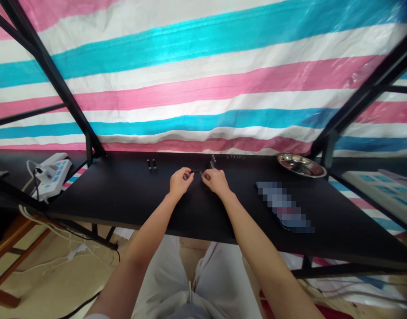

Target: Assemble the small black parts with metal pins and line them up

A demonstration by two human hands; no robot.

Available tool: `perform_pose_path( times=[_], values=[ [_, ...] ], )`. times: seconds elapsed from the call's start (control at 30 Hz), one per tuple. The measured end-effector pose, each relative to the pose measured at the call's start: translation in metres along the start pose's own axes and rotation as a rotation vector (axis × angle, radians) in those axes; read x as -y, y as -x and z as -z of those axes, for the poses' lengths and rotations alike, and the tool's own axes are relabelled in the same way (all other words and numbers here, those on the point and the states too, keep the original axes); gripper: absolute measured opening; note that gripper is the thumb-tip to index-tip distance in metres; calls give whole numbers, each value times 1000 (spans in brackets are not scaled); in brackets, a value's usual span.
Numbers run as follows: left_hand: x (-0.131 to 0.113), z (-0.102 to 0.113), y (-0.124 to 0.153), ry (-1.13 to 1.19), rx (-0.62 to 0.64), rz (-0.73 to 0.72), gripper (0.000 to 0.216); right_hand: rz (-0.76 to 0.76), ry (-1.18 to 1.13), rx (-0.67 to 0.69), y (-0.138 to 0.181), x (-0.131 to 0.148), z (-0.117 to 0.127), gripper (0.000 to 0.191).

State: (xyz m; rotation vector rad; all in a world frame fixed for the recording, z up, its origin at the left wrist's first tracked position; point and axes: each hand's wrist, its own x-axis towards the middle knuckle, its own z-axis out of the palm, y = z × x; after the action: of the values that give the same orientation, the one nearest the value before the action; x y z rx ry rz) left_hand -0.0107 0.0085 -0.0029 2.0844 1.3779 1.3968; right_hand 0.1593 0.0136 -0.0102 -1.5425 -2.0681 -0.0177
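Left hand [181,182] pinches a small dark stick [196,171], its long axis running left to right toward the right hand [217,180], whose fingertips are bunched (gripping what, I cannot tell). Two black-and-white pieces [149,164] sit left on the table [123,199], pale bits [213,162] just beyond the right hand, a metal dish [302,165] far right; the stick is between both hands.

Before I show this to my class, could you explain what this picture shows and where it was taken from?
There is no machine: a person works bare-handed, seen by a camera worn on their head, looking forward and down. The left hand pinches a small dark stick; the right hand is near its other end, its grip too small to tell. On the table are two dark tubes, some tiny pieces, a metal dish and a pixelated blue thing.
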Motion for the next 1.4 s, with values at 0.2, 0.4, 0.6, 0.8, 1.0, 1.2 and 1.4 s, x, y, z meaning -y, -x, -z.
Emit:
perform_pose_path(
  times=[0.2,0.4,0.6,0.8,1.0,1.2,1.4],
  values=[
    [-3,1,1,-22,25,-63,26,8,24,23,0,3,2,13],
    [-2,-1,2,-40,133,-67,25,11,-25,8,-1,8,4,12],
    [2,-4,1,7,157,19,24,32,-68,-14,-1,11,4,10],
    [10,-9,-1,117,156,112,29,83,-98,-11,0,20,2,11],
    [7,-5,-3,255,164,219,25,111,-132,-58,2,27,-1,11],
    [15,-2,-11,286,143,390,30,115,-184,-79,2,24,-7,19],
    [36,29,-41,-206,92,450,22,92,-218,-46,1,20,-9,20]
  ],
)
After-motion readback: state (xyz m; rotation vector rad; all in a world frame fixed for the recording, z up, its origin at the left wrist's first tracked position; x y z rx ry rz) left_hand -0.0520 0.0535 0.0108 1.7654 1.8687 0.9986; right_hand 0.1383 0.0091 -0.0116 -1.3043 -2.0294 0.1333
